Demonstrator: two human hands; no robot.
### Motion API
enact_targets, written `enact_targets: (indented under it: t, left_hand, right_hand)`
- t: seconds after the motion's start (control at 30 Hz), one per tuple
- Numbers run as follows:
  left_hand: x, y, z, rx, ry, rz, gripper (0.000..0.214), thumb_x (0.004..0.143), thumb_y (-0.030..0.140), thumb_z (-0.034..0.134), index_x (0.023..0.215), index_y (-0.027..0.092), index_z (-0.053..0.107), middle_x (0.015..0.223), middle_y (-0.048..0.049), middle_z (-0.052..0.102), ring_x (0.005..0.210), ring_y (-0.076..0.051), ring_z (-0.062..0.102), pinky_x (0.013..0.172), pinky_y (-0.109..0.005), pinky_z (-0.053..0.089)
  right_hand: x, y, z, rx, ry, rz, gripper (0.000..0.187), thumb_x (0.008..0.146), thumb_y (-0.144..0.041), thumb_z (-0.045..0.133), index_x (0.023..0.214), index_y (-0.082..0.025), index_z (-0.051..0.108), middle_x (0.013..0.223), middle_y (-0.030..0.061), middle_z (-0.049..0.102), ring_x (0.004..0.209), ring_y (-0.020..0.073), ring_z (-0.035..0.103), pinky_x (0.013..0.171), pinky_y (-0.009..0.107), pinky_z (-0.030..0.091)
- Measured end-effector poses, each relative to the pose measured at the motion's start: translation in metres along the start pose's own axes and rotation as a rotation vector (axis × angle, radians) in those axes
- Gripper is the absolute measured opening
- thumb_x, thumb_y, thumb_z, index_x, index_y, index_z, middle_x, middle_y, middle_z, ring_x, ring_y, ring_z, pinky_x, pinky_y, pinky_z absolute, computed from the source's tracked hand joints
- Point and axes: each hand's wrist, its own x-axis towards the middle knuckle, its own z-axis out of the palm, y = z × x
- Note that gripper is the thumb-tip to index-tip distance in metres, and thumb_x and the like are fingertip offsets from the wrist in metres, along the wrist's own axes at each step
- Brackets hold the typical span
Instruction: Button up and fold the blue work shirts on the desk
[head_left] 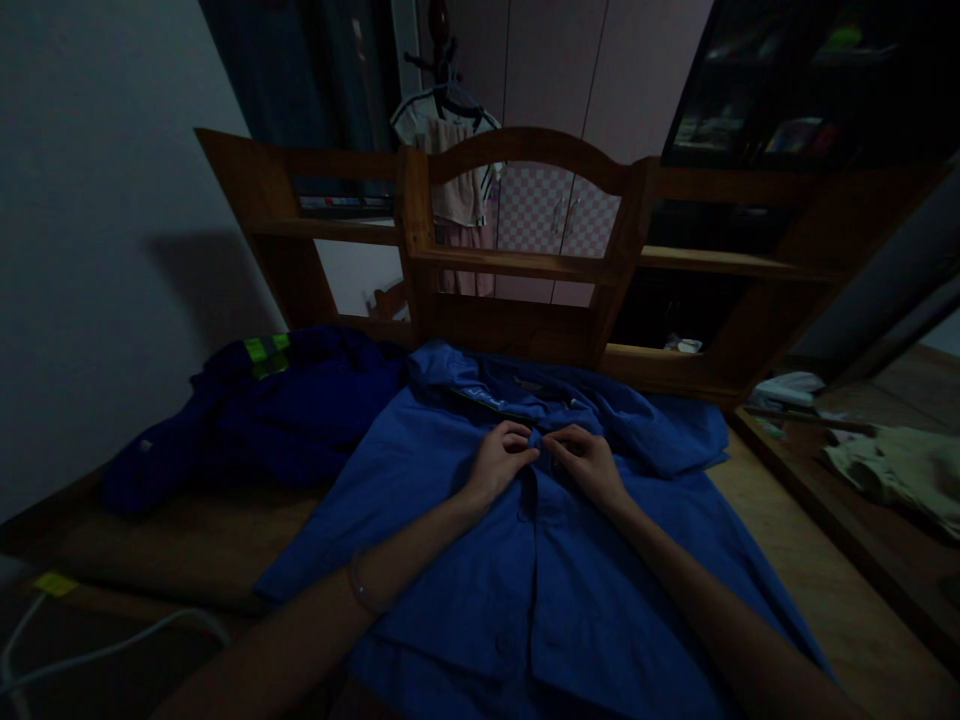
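Note:
A blue button-front shirt [450, 560] lies spread on the wooden surface, its collar end towards the headboard-like shelf. Near the top of its front opening, my left hand [501, 462] pinches one edge of the cloth between thumb and fingers. Close beside it, my right hand [586, 462] pinches the facing edge, its fingertips almost meeting the left ones. Whether a button sits between the fingers is hidden. Lower down, the front edges lie apart, and a dark button [504, 642] shows near the hem.
A dark blue garment [300, 410] with a yellow-green reflective strip lies bunched at left. Behind the shirt stands a wooden shelf frame [517, 262]. A white cable [127, 645] runs at lower left. Pale cloth [896, 475] lies at far right beyond a wooden edge.

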Motion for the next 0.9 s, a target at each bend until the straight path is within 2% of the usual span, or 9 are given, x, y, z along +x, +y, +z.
enact_targets:
  t: [0.1,0.17,0.27,0.37,0.53,0.77,0.9]
  left_hand:
    - [0.0,0.001,0.0,-0.002,-0.025,-0.027,0.033,0.062,0.015,0.074,0.091,0.014,0.058,0.073,-0.0007,0.064,0.067,-0.013,0.061,0.061,-0.021,0.044]
    - [0.0,0.002,-0.001,-0.015,-0.03,-0.06,0.033,0.062,0.015,0.074,0.092,0.014,0.058,0.073,-0.0007,0.065,0.065,-0.012,0.061,0.06,-0.021,0.044]
    - [0.001,0.002,-0.001,0.002,-0.044,-0.048,0.032,0.062,0.013,0.072,0.091,0.015,0.058,0.072,-0.0005,0.064,0.065,-0.012,0.061,0.06,-0.02,0.044]
    - [0.003,-0.001,-0.002,0.081,-0.061,0.031,0.029,0.065,0.014,0.069,0.092,0.015,0.059,0.074,-0.0014,0.065,0.067,-0.013,0.062,0.062,-0.022,0.046]
    - [0.004,-0.006,-0.002,0.226,-0.024,0.145,0.022,0.07,0.02,0.067,0.092,0.016,0.062,0.077,-0.0027,0.066,0.073,-0.015,0.064,0.065,-0.023,0.048]
    - [0.006,-0.009,-0.005,0.2,-0.047,0.094,0.027,0.072,0.031,0.068,0.093,0.016,0.06,0.072,-0.0018,0.064,0.065,-0.014,0.061,0.057,-0.02,0.045]
    - [0.009,-0.011,-0.004,0.204,-0.04,0.09,0.026,0.073,0.033,0.066,0.09,0.016,0.057,0.066,0.0007,0.061,0.056,-0.011,0.057,0.051,-0.018,0.041]
  right_hand:
    - [0.003,0.002,0.0,0.137,-0.042,0.148,0.032,0.077,-0.043,0.063,0.084,-0.013,0.069,0.067,0.0024,0.062,0.055,0.0119,0.054,0.052,0.022,0.041]
    - [0.005,0.002,0.0,0.2,-0.051,0.182,0.033,0.074,-0.044,0.065,0.083,-0.012,0.069,0.065,0.0017,0.06,0.055,0.0113,0.052,0.052,0.021,0.041]
    - [0.006,0.003,-0.001,0.23,-0.054,0.181,0.034,0.071,-0.045,0.066,0.081,-0.013,0.069,0.065,0.0013,0.06,0.055,0.0107,0.051,0.053,0.022,0.041]
    - [0.006,0.005,-0.001,0.233,-0.063,0.185,0.035,0.07,-0.046,0.066,0.08,-0.012,0.069,0.062,0.0012,0.059,0.055,0.0111,0.051,0.053,0.022,0.04]
    - [0.006,0.003,-0.004,0.226,-0.065,0.223,0.039,0.07,-0.048,0.065,0.082,-0.012,0.07,0.058,0.0013,0.057,0.055,0.0119,0.051,0.053,0.023,0.039]
    - [0.004,-0.001,-0.002,0.236,-0.096,0.239,0.036,0.076,-0.045,0.062,0.085,-0.011,0.069,0.057,0.0003,0.055,0.053,0.0108,0.049,0.053,0.022,0.039]
    - [0.003,-0.003,-0.001,0.221,-0.107,0.14,0.037,0.08,-0.04,0.06,0.104,-0.013,0.063,0.066,0.0006,0.058,0.054,0.0116,0.052,0.055,0.022,0.042]
